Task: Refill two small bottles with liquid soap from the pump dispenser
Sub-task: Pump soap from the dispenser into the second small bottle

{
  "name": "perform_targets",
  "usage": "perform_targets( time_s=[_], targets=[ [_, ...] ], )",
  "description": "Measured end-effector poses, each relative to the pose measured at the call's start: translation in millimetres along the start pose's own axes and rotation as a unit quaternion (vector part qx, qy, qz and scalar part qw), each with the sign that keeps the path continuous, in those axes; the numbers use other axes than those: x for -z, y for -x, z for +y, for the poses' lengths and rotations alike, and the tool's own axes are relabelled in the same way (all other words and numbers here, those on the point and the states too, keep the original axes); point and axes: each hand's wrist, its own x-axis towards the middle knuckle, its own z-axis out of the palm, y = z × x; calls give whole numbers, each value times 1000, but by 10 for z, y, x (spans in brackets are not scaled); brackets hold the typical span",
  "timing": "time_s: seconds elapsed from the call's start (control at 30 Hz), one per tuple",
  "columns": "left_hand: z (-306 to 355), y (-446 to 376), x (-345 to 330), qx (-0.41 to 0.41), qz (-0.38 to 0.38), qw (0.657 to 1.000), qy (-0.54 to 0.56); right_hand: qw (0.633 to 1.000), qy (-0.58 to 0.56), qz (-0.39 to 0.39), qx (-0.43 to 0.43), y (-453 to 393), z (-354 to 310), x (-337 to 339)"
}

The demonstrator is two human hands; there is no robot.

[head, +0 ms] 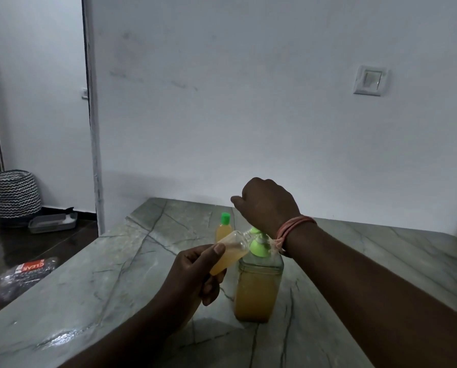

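Near the middle of the table (381, 261), on the head view, we've got the pump dispenser (257, 290) standing upright, amber soap well up its body. Our left hand (195, 274) wraps its grip round the small bottle (231, 252), thumb on top, fingers curled beneath. The bottle is tilted, long axis running up and right, open mouth right at the green pump nozzle (256, 231). Our right hand (265, 203) hovers over the pump head, fingers curled; we can't tell if it holds anything. Toward the far edge stands the second bottle (223, 231), green cap on, looking full. Next, we'd judge, comes a press, mouth kept under the spout.
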Motion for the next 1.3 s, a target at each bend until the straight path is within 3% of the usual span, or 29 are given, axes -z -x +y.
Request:
perform_targets(
  time_s=[0.4,0.6,0.9,1.07,1.3],
  targets=[
    [23,22,-13,3,5,1000,-1,999,22,-34,25,-38,-33,21],
    [16,-17,0,-2,-6,1000,-2,1000,-10,12,-10,5,30,-98],
    [13,18,8,-3,-3,1000,-4,998,36,-36,26,-38,-41,39],
    [-4,-5,12,-5,-8,1000,-4,1000,23,10,4,17,-44,-27],
    [-24,-5,11,3,15,1000,-13,999,42,-1,31,62,-92,19]
  ],
)
